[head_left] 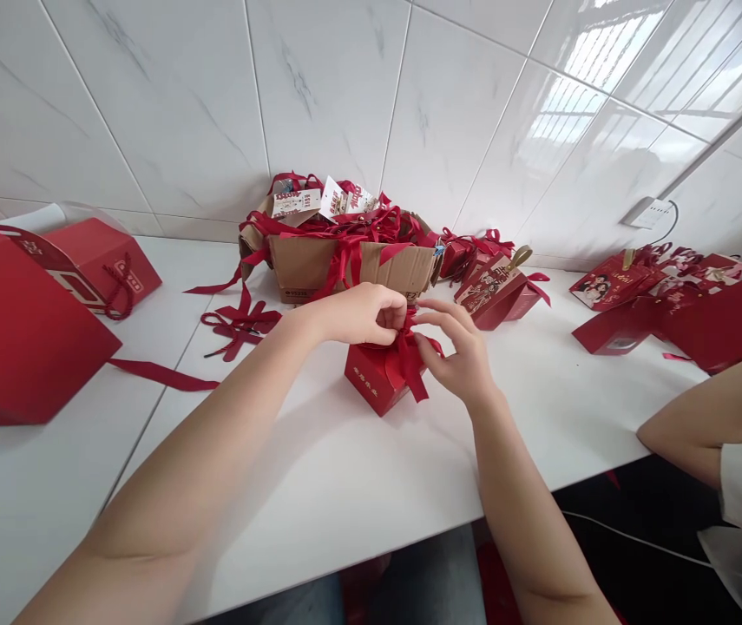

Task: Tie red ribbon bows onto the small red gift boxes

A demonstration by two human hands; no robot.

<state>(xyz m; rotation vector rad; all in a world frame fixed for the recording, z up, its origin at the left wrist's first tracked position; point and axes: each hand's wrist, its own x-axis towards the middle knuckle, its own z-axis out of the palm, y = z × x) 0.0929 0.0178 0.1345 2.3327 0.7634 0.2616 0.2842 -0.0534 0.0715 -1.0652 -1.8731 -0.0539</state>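
Observation:
A small red gift box [371, 379] with gold lettering stands on the white table in front of me. Red ribbon [413, 369] is gathered at its top, with one tail hanging down the side. My left hand [371, 314] is closed over the top of the box, its thumb and fingertips pinching the ribbon. From the other side, my right hand [460, 354] holds a loop of the same ribbon between curved fingers and thumb. My fingers partly hide the knot.
Behind the box is a cardboard carton [309, 265] heaped with red ribbons and tags. Red ribbon pieces [240, 328] lie left of it, near large red boxes [25, 330]. More gift boxes [491, 286] stand right, where another person's arm [712, 417] rests on the table.

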